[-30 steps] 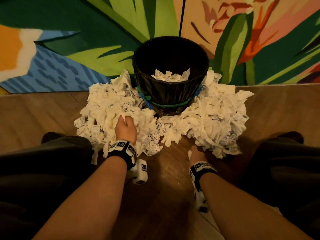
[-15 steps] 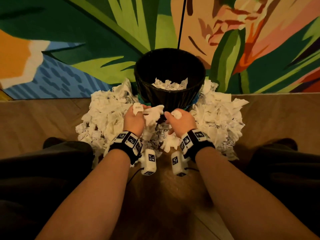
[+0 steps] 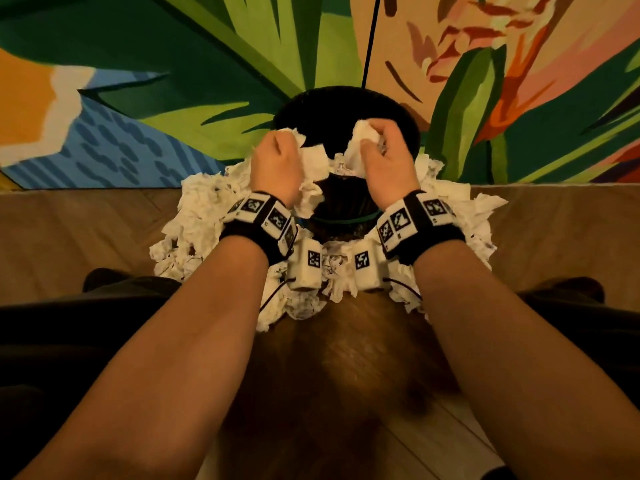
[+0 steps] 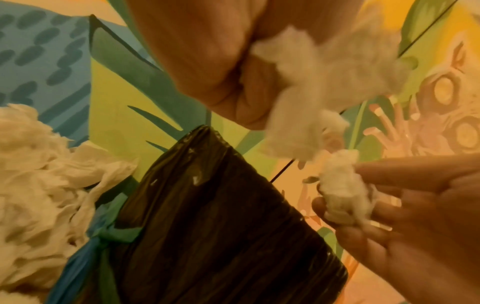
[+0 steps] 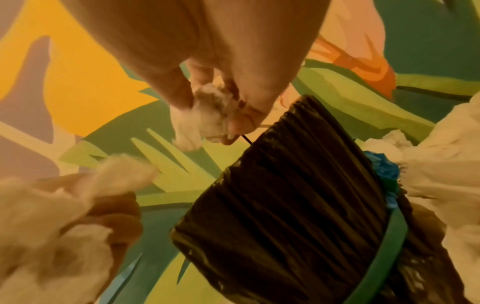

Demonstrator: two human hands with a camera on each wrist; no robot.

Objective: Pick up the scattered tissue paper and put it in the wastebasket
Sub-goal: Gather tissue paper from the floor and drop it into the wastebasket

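Grips full; wood floor, leafy mural

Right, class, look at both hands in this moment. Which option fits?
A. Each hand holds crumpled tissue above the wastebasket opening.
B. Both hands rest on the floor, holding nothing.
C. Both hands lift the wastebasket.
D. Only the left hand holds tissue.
A: the left hand and the right hand each hold crumpled tissue over the black-lined wastebasket.
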